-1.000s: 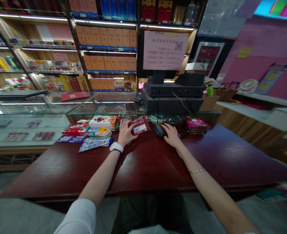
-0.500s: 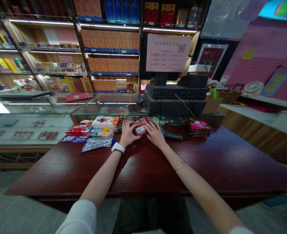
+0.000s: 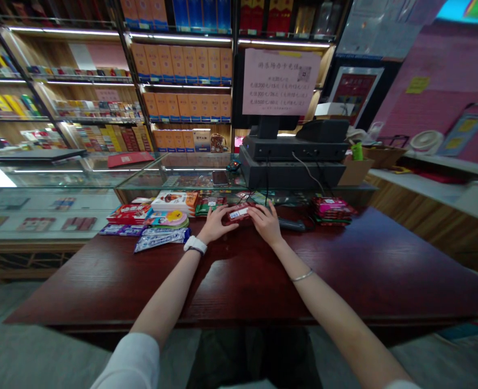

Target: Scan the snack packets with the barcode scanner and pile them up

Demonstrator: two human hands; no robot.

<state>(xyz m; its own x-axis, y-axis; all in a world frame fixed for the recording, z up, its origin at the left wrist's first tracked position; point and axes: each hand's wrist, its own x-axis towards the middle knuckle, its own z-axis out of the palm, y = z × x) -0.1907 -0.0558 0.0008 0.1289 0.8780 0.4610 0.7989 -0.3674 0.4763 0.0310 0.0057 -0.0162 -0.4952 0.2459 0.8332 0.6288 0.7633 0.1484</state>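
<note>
**Two hands steady a red packet (image 3: 238, 214)**

The packet lies flat on the dark wooden surface (image 3: 101, 292), near its far edge, with its white label facing up. The left hand (image 3: 218, 227) comes in from one end and the right hand (image 3: 266, 223) from the other, so the packet sits between them, with fingers touching it at both ends. The grip looks light: the fingers lie spread and low, and from here I cannot tell whether either hand is pinching or merely resting. That lightness suits the job, since fingertips at the ends keep the packet steady and leave the label uncovered. Palms laid over the middle would hide it. A handheld scanner (image 3: 291, 225) lies on the surface just beside the right hand, with a stack of pink packs (image 3: 333, 210) further along. Left of the packet sit assorted snacks, with blue wrapped bars (image 3: 161, 239) close to the white watch (image 3: 195, 245) on the left wrist. Low wrists, as here, give good control without crowding those neighbours.
</note>
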